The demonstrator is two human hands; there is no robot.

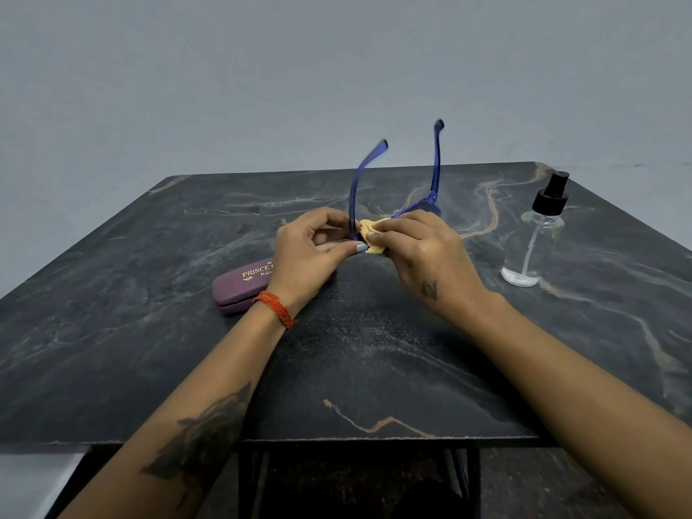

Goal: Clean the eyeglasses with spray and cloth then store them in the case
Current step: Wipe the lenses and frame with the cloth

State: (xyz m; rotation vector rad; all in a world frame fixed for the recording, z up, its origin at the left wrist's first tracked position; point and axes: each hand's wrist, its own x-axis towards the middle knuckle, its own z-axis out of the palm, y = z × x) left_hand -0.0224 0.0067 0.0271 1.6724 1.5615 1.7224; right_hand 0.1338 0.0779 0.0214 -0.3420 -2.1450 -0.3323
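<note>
Two hands at work over the worktop (pixel 374 350), wiping step in hand; left hand (pixel 310 252) has its grip closed on the eyeglasses (pixel 412 207) at the left end of the blue frame, by the left hinge; right hand (pixel 419 252) has its grip closed on the yellow cloth (pixel 372 237), pinching it around what looks like the left lens, though the lens itself is hidden by cloth and fingers; eyeglasses are held just above the worktop, centre of scene, both temple arms open and pointing up and away toward the far edge.

Spray bottle (pixel 535 237) stands upright at the right, well apart from the hands, cap on, a little clear liquid at the bottom; judged: spraying likely done, cannot confirm wet lens. Case (pixel 243 286), purple, lies shut on the left near side, partly under the left wrist; orange thread band on that wrist.

Progress judged: mid-task, cleaning not finished, right lens uncovered by cloth.

Next move calls for: shifting the cloth along to the right lens, left hold keeping the frame steady without touching cleaned glass; then putting the cloth down, folding both temples, opening the case with a free hand, laying the eyeglasses inside, closing it.
</note>
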